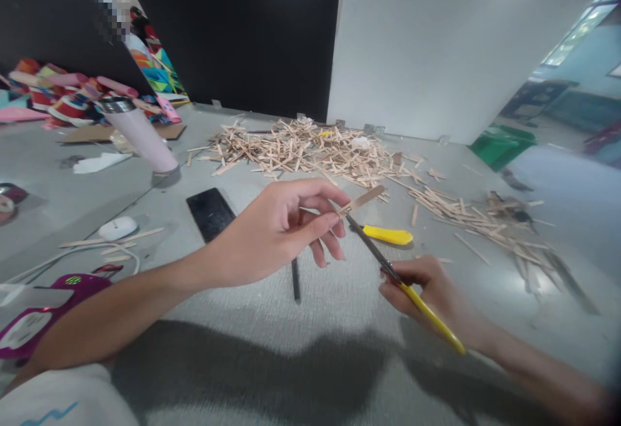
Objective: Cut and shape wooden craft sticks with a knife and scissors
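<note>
My left hand (276, 229) pinches a flat wooden stick (363, 200) between thumb and fingers, holding it out above the grey table (272, 361). My right hand (427, 287) grips yellow-handled scissors (388, 267). Their dark blades point up and left and meet the stick's near end. A yellow utility knife (388, 235) lies on the table just behind the blades. A dark thin rod (295, 280) lies under my left hand.
A big heap of wooden sticks (301, 148) covers the far table, with more scattered at right (480, 216). A black phone (211, 213), a pink bottle (140, 135), a white puck (118, 227) and a magenta device (43, 309) sit at left. Walls stand behind.
</note>
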Action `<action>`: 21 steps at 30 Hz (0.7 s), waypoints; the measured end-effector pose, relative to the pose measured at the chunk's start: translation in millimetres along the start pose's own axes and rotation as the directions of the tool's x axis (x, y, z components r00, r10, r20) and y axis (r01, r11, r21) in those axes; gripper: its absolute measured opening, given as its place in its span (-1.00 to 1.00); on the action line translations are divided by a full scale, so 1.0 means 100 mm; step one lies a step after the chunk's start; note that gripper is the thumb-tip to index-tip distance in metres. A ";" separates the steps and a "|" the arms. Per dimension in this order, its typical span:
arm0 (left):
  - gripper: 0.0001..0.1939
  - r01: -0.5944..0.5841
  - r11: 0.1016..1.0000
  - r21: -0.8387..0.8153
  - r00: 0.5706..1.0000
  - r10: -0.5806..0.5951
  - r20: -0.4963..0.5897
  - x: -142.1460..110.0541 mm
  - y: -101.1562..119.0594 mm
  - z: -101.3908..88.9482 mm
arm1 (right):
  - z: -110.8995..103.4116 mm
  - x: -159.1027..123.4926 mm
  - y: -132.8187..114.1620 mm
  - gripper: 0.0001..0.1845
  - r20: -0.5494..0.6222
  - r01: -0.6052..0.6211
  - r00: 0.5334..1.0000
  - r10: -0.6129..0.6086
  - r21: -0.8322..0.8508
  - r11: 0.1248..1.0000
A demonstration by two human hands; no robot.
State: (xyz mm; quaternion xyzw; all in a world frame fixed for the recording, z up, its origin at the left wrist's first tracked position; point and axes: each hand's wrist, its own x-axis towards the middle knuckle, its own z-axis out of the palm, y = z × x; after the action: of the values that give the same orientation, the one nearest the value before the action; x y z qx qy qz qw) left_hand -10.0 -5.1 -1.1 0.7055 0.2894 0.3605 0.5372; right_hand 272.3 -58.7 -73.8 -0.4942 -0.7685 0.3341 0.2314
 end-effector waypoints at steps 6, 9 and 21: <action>-0.89 -0.016 0.998 0.052 1.000 0.017 -0.024 -0.01 0.00 0.01 | -0.01 -0.01 -0.04 -0.44 0.007 -0.013 1.000 0.013 0.005 1.000; -0.87 -0.020 0.996 0.085 0.999 0.023 -0.030 -0.02 0.02 0.03 | -0.02 0.00 -0.06 -0.45 0.006 -0.013 1.000 0.013 -0.004 1.000; -0.87 0.003 0.998 0.063 1.000 -0.001 -0.030 -0.03 0.02 0.03 | -0.01 0.02 -0.07 -0.48 -0.008 0.006 1.000 -0.006 -0.022 1.000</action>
State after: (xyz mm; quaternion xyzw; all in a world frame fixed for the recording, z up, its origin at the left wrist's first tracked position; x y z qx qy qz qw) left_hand -9.5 -10.0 -0.4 0.7163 0.3094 0.3612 0.5106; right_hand 268.0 -58.4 -68.2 -0.4957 -0.7728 0.3229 0.2299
